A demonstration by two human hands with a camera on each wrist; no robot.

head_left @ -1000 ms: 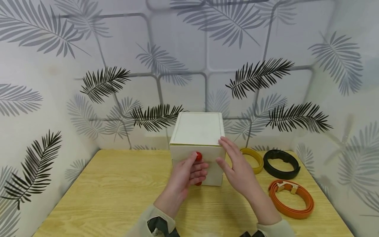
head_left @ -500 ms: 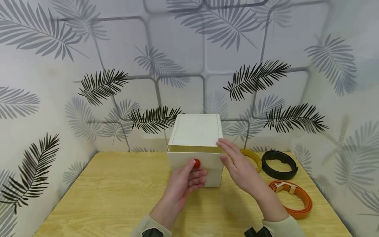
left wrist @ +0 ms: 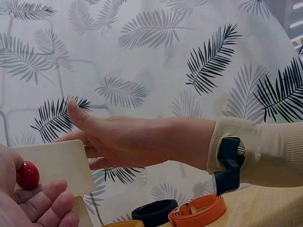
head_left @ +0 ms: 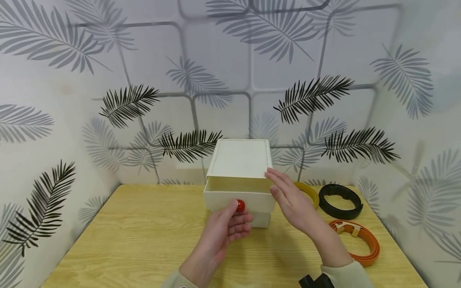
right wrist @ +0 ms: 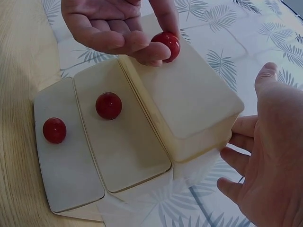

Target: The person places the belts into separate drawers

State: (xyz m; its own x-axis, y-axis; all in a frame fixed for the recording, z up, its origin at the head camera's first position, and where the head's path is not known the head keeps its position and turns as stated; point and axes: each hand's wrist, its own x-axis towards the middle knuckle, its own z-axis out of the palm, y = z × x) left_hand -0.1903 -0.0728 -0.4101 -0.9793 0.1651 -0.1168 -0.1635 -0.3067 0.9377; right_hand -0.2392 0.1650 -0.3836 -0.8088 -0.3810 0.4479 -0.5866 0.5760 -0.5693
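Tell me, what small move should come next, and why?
Probably the left hand should draw the top drawer slightly further out: it grips the knob, the drawer is only partly open, and the right hand is at the side of the box, perhaps steadying it.

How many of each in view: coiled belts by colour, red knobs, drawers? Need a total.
Yellow belt: 1
Black belt: 1
Orange belt: 1
Red knobs: 3
Drawers: 3
Total: 9
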